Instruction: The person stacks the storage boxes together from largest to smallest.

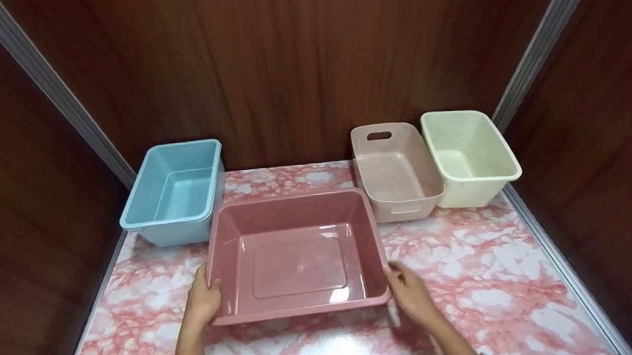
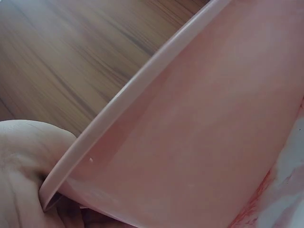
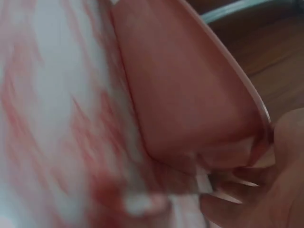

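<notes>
A large dusky-pink plastic basin (image 1: pixel 299 265) sits in the middle of the head view, its inside bare. My left hand (image 1: pixel 203 299) grips its left rim, thumb over the edge and fingers beneath. In the left wrist view that hand (image 2: pixel 28 171) wraps the rim corner of the basin (image 2: pixel 190 123). At the right side, my right hand (image 1: pixel 410 294) holds the rim near the front corner. The right wrist view shows the right hand's fingers (image 3: pixel 223 204) under the rim and the basin's outer wall (image 3: pixel 185 90), close to the tabletop.
A blue bin (image 1: pixel 179 198) stands at the back left, near the basin's corner. At the back right are a beige handled basket (image 1: pixel 389 173) and a pale green bin (image 1: pixel 468 191), side by side. Wooden panels (image 1: pixel 289 76) enclose the pink marbled table (image 1: pixel 472 261).
</notes>
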`<state>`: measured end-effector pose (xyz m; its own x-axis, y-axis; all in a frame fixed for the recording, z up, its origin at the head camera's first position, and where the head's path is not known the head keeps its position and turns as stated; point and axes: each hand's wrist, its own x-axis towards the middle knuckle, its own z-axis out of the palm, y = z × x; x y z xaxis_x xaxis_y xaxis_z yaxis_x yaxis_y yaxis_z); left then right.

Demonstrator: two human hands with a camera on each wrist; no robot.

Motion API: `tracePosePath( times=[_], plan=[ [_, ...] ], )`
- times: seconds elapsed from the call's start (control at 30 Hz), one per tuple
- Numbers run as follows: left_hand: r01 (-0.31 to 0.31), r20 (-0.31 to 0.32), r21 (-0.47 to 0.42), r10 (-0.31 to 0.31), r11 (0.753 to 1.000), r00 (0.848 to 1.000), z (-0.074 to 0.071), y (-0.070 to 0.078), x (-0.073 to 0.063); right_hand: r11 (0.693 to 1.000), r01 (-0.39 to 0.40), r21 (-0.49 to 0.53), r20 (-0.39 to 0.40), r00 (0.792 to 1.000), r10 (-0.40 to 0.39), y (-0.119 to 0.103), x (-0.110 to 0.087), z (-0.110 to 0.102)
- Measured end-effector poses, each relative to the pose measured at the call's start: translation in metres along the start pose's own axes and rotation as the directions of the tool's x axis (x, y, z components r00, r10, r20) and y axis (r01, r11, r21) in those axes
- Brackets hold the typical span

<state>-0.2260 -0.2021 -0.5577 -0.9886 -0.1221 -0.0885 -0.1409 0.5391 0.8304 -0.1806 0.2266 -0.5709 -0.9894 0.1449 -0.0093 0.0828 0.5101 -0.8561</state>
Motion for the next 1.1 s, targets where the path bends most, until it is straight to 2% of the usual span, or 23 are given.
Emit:
tracePosePath(
  times=[0.07, 0.13, 0.23, 0.3, 0.4, 0.47, 0.57, 0.63, 0.7, 0.77, 0.83, 0.9, 1.1],
  plan=[
    [0.010, -0.005, 0.001, -0.010, 1.000, 1.000, 0.000, 0.000, 0.000, 0.995, 0.075, -0.069, -0.069, 0.994, -0.080, -0.003, 0.013, -0.010],
    [0.016, -0.009, 0.000, -0.016, 1.000, 1.000, 0.000, 0.001, -0.001, 0.974, 0.177, -0.144, -0.119, 0.973, -0.195, -0.007, 0.027, -0.023],
    [0.007, -0.017, 0.007, -0.007, 1.000, 1.000, 0.001, 0.001, -0.001, 0.906, 0.319, -0.278, -0.162, 0.914, -0.372, -0.012, 0.051, -0.041],
    [0.003, -0.029, 0.001, -0.003, 1.000, 1.000, 0.001, 0.001, -0.001, 0.851, 0.383, -0.358, -0.166, 0.871, -0.462, -0.015, 0.069, -0.051],
    [0.002, -0.038, -0.012, -0.002, 1.000, 0.999, 0.000, 0.000, -0.002, 0.780, 0.424, -0.461, -0.158, 0.825, -0.542, -0.016, 0.096, -0.063],
    [0.003, -0.039, -0.020, -0.003, 1.000, 0.999, 0.000, 0.000, -0.002, 0.740, 0.443, -0.507, -0.136, 0.806, -0.576, -0.015, 0.112, -0.070],
    [-0.006, -0.039, -0.026, 0.005, 1.000, 0.999, 0.000, -0.001, -0.001, 0.686, 0.467, -0.558, -0.073, 0.796, -0.601, -0.011, 0.132, -0.078],
    [-0.009, -0.039, -0.031, 0.008, 0.999, 0.999, 0.001, -0.001, -0.001, 0.651, 0.477, -0.591, -0.016, 0.799, -0.601, -0.007, 0.141, -0.080],
    [-0.005, -0.037, -0.032, 0.004, 0.999, 0.999, 0.002, -0.001, -0.001, 0.607, 0.472, -0.639, 0.037, 0.807, -0.589, 0.000, 0.147, -0.080],
    [0.002, -0.036, -0.031, -0.003, 1.000, 0.999, 0.002, -0.002, -0.002, 0.562, 0.468, -0.682, 0.069, 0.806, -0.587, 0.007, 0.150, -0.078],
    [0.007, -0.033, -0.031, -0.008, 0.999, 0.999, 0.001, -0.003, -0.003, 0.526, 0.462, -0.714, 0.070, 0.795, -0.602, 0.014, 0.151, -0.073],
    [0.006, -0.036, -0.030, -0.007, 1.000, 0.999, 0.001, -0.004, -0.004, 0.518, 0.457, -0.723, 0.053, 0.784, -0.618, 0.018, 0.151, -0.069],
    [0.005, -0.045, -0.041, -0.006, 0.999, 0.999, 0.002, -0.003, -0.001, 0.526, 0.444, -0.725, -0.002, 0.763, -0.647, 0.018, 0.152, -0.068]
  ],
)
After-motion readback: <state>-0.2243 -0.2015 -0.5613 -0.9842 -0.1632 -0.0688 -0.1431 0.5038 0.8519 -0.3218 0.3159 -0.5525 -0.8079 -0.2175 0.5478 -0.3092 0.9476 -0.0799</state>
